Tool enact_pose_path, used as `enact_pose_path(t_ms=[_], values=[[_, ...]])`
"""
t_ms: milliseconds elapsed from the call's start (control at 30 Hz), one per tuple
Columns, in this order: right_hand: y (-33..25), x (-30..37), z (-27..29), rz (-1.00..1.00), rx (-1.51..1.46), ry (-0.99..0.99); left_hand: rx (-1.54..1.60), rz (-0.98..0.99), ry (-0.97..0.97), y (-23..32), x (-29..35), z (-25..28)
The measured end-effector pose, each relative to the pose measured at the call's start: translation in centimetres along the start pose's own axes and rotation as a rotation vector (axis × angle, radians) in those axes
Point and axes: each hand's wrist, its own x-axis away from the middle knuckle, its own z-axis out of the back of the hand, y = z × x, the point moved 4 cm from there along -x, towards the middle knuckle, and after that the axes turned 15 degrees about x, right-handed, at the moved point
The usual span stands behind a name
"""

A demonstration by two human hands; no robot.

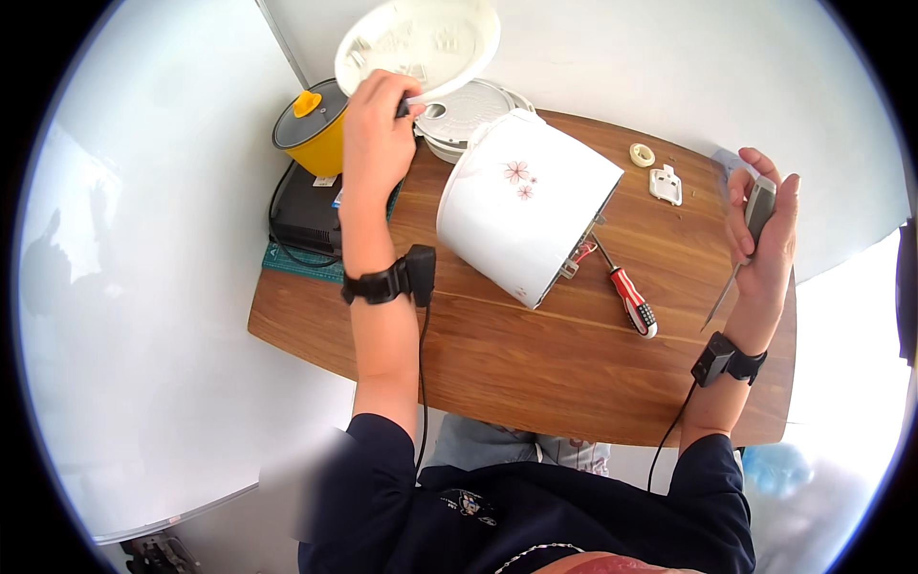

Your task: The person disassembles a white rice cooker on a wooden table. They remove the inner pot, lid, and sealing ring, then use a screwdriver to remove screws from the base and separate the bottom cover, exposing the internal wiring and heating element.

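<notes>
My left hand (pixel 381 124) is closed on the rim of a white round plastic cover (pixel 435 43), raised over the far left side of the table. A small dark piece shows by its fingers; I cannot make out what it is. At the right, my right hand (pixel 770 225) grips a grey-handled screwdriver (pixel 760 210), its thin shaft slanting down to the left. Between the hands, a white rice cooker body (pixel 526 201) with a flower print lies tipped on its side. Metal parts and wires show at its right end, near a red and white screwdriver (pixel 633 301).
Behind the cooker body lies a white round lid (pixel 469 113). A yellow pot (pixel 320 143) sits on a black box (pixel 304 215), over a green mat (pixel 287 260). A white ring (pixel 642 154) and a white plastic plate (pixel 666 186) lie far right on the wooden table (pixel 516 373).
</notes>
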Motion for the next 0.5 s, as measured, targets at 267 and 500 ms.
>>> enact_pose_path(t_ms=[267, 500], values=[[1.0, -0.3, -0.6, -0.082, 0.069, 0.035, -0.033, 0.174, -0.180, -8.1, 3.3, -4.9], [1.7, -0.2, -1.6, -0.086, 0.313, -0.012, 0.039, 0.245, -0.234, -10.2, 4.7, -6.4]])
